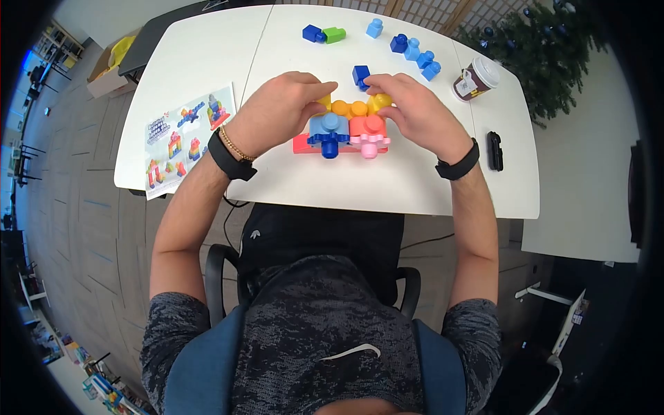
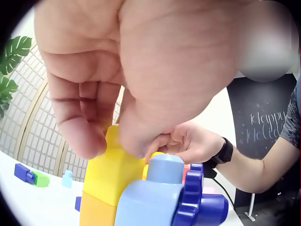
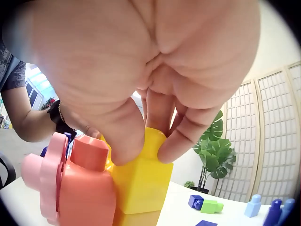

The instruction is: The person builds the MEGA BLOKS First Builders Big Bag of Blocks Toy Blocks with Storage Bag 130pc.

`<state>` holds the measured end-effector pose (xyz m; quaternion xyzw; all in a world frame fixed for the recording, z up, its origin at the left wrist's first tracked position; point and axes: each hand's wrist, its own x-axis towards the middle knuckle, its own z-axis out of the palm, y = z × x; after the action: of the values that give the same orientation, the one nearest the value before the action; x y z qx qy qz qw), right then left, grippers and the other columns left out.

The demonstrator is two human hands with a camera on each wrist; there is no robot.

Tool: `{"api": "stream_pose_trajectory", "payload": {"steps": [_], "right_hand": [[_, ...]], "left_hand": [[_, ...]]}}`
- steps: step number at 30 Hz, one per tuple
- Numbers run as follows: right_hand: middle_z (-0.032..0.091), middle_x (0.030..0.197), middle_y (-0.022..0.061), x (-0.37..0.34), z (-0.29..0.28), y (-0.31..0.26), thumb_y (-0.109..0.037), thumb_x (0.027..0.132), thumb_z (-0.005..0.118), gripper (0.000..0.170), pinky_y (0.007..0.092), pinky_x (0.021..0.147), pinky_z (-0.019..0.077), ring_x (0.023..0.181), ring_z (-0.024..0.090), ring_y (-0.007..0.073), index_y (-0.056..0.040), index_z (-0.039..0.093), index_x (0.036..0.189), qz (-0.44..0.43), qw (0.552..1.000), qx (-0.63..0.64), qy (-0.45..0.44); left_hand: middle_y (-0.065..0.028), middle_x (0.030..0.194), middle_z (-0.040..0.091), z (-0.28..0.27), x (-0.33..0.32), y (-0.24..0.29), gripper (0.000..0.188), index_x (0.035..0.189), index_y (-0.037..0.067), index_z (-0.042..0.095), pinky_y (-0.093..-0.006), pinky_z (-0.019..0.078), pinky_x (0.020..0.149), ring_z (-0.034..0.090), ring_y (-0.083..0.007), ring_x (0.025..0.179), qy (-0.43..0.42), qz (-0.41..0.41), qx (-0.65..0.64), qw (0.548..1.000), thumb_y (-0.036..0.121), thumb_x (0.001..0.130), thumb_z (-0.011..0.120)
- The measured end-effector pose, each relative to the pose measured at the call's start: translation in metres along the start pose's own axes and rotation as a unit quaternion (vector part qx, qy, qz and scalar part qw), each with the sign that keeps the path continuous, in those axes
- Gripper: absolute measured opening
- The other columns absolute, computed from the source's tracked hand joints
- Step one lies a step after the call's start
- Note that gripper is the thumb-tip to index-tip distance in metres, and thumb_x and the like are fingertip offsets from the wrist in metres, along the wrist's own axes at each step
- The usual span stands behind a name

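Observation:
A block build with a red base [image 1: 303, 144] stands on the table. At its front are a light blue block [image 1: 328, 124] with a dark blue gear and a coral block [image 3: 87, 193] with a pink gear [image 3: 52, 179]. Behind them, orange round studs [image 1: 358, 108] show between two yellow blocks. The left hand [image 1: 280, 111] pinches the top of the left yellow block [image 2: 106, 174] between thumb and fingers. The right hand [image 1: 422, 114] pinches the right yellow block [image 3: 143, 179] the same way. Each yellow block sits on an orange one.
Behind the build lies a dark blue block [image 1: 360, 75]. Farther back are a blue-and-green pair [image 1: 334, 34], a light blue block [image 1: 374, 28] and several joined blue blocks [image 1: 412, 50]. A lidded cup [image 1: 476, 79] and black case [image 1: 495, 151] are right, an instruction sheet [image 1: 183, 142] left.

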<state>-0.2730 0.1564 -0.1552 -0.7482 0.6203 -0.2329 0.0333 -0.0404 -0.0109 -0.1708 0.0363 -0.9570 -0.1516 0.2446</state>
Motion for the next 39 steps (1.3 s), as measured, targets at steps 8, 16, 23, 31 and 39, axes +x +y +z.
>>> {"api": "stream_pose_trajectory", "payload": {"steps": [8, 16, 23, 31, 39], "right_hand": [[0.068, 0.138, 0.0143, -0.019, -0.011, 0.018, -0.002, 0.088, 0.077, 0.068, 0.0386, 0.104, 0.0532, 0.122, 0.065, 0.0328, -0.0099, 0.053, 0.151, 0.057, 0.975, 0.196, 0.086], [0.065, 0.140, 0.0113, -0.054, 0.032, 0.075, 0.000, 0.083, 0.078, 0.058, 0.0392, 0.110, 0.0509, 0.128, 0.061, 0.0324, -0.0116, 0.066, 0.138, 0.115, 0.989, -0.094, -0.025], [0.068, 0.128, 0.0099, -0.057, 0.041, 0.062, -0.006, 0.080, 0.084, 0.045, 0.0424, 0.102, 0.0542, 0.119, 0.063, 0.0325, -0.0110, 0.073, 0.123, 0.206, 0.968, -0.131, -0.052], [0.074, 0.105, 0.0175, -0.048, 0.005, 0.060, -0.021, 0.095, 0.079, 0.035, 0.0351, 0.074, 0.0606, 0.092, 0.076, 0.0265, 0.0016, 0.065, 0.118, 0.272, 0.949, 0.103, 0.121], [0.070, 0.102, 0.0034, -0.023, -0.017, 0.043, -0.021, 0.091, 0.085, 0.040, 0.0261, 0.071, 0.0539, 0.087, 0.064, 0.0122, -0.0041, 0.067, 0.123, 0.172, 0.946, 0.189, 0.201]], "left_hand": [[-0.0200, 0.157, 0.054, -0.026, 0.029, -0.050, 0.060, 0.155, 0.013, 0.055, -0.0454, 0.0517, 0.110, 0.056, -0.0373, 0.141, -0.114, 0.024, -0.117, 0.986, 0.042, 0.103, 0.068], [-0.0120, 0.153, 0.059, 0.060, 0.126, -0.113, 0.055, 0.145, 0.019, 0.064, -0.0454, 0.0458, 0.117, 0.055, -0.0337, 0.140, -0.223, 0.108, 0.081, 0.966, 0.007, 0.092, 0.074], [-0.0091, 0.149, 0.062, 0.116, 0.131, -0.112, 0.055, 0.141, 0.018, 0.067, -0.0433, 0.0543, 0.105, 0.061, -0.0318, 0.133, -0.221, 0.169, 0.158, 0.948, 0.004, 0.089, 0.076], [-0.0143, 0.107, 0.075, 0.071, 0.105, -0.123, 0.038, 0.127, 0.003, 0.068, -0.0352, 0.0576, 0.089, 0.074, -0.0255, 0.095, -0.019, -0.029, -0.068, 0.997, 0.018, 0.092, 0.077], [-0.0049, 0.109, 0.072, 0.011, 0.051, -0.071, 0.040, 0.134, -0.001, 0.057, -0.0258, 0.0567, 0.089, 0.070, -0.0098, 0.098, 0.064, -0.162, -0.395, 0.902, 0.010, 0.099, 0.073]]}}
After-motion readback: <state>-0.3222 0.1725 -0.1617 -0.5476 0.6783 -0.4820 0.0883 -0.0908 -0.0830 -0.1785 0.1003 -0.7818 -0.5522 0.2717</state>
